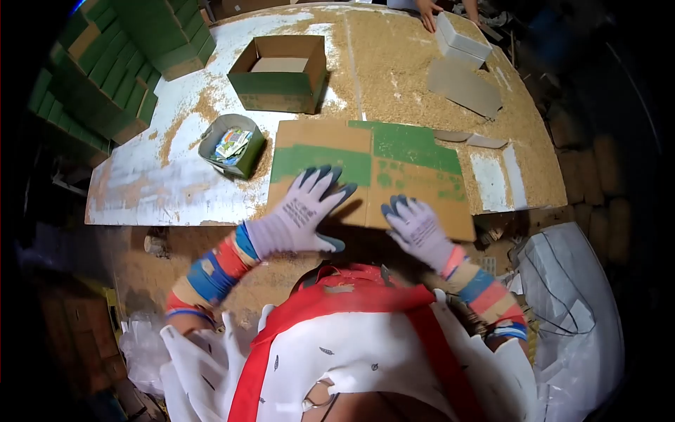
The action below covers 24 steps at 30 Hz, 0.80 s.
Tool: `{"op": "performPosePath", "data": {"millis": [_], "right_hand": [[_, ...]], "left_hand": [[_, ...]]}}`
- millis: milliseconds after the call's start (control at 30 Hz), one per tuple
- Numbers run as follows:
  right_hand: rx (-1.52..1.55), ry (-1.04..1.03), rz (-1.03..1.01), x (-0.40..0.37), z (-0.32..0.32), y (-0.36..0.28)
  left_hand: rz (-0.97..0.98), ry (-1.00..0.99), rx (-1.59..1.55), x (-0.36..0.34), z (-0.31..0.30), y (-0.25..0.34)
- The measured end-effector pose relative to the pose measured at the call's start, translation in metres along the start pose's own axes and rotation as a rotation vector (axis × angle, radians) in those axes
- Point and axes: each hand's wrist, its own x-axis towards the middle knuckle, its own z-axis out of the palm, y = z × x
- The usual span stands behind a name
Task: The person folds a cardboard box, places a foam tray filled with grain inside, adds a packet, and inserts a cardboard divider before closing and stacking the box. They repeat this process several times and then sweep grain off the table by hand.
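A flattened cardboard box [415, 165], brown with green printed bands, lies at the near edge of the table. My left hand [299, 211], in a white glove with dark fingertips, is open over its left part, fingers spread and thumb stretched toward my body. My right hand [420, 228], gloved the same way, rests at the near edge of the cardboard, its fingers apart and slightly bent, the thumb lower down. Left of the cardboard stands a small green open container [251, 163] with colourful printed packets [233, 143] inside.
An open green-and-brown carton [278, 91] stands farther back. Stacked green boxes [105, 63] rise at the far left. Sawdust-like crumbs cover much of the table [140, 200]. Another person's hand [427, 14] is near a white box [460, 39]; a loose cardboard sheet [464, 88] lies before it.
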Motion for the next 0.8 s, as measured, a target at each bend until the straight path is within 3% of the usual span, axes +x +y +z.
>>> {"op": "performPosePath", "data": {"millis": [33,100,133,167,200,233,267,333,400,467,533,567,600,667,733,767,800], "right_hand": [[-0.021,0.089,-0.003,0.014,-0.027,0.009],[-0.21,0.24,-0.035,0.05,-0.092,0.03],[-0.203,0.325,-0.026,0.07,-0.106,0.046],[-0.211,0.413,-0.041,0.089,-0.124,0.058],[-0.134,0.428,-0.076,0.108,-0.127,0.078],[-0.035,0.323,-0.027,0.124,-0.131,0.089],[-0.015,0.084,0.092,0.14,-0.13,0.093],[-0.075,0.25,0.074,0.153,-0.099,0.104],[-0.268,0.218,0.213,0.147,-0.111,0.07],[-0.334,0.364,0.223,0.13,-0.107,0.05],[-0.169,0.476,0.178,0.109,-0.102,0.033],[-0.094,0.376,0.088,0.095,-0.103,0.035],[-0.024,0.281,-0.002,0.079,-0.107,0.043],[0.124,0.247,-0.156,0.056,-0.145,0.052],[0.591,0.273,-0.013,0.042,-0.159,0.049],[0.61,0.098,-0.112,0.056,-0.147,0.042],[0.786,0.12,-0.228,0.077,-0.115,0.031]], "left_hand": [[0.077,0.001,0.033,0.007,-0.011,-0.011],[0.065,-0.178,-0.295,0.032,-0.052,-0.039],[-0.173,-0.374,-0.538,0.043,-0.099,-0.036],[-0.203,-0.392,-0.538,0.053,-0.118,-0.058],[0.059,-0.241,-0.498,0.067,-0.121,-0.084],[-0.017,-0.275,-0.446,0.077,-0.133,-0.098],[-0.213,-0.419,-0.628,0.091,-0.124,-0.118],[-0.286,-0.333,-0.926,0.102,-0.11,-0.145],[-0.275,-0.283,-0.83,0.106,-0.116,-0.154],[-0.269,-0.236,-0.751,0.108,-0.113,-0.158],[-0.465,-0.106,-0.572,0.125,-0.102,-0.174],[-0.578,0.092,-0.307,0.121,-0.103,-0.161],[-0.464,0.089,-0.343,0.107,-0.11,-0.154],[-0.397,0.338,-0.087,0.075,-0.119,-0.155],[-0.335,0.525,-0.719,0.047,-0.122,-0.153],[-0.483,0.599,-0.602,0.046,-0.099,-0.131],[-0.186,0.445,-0.229,0.043,-0.072,-0.108]]}}
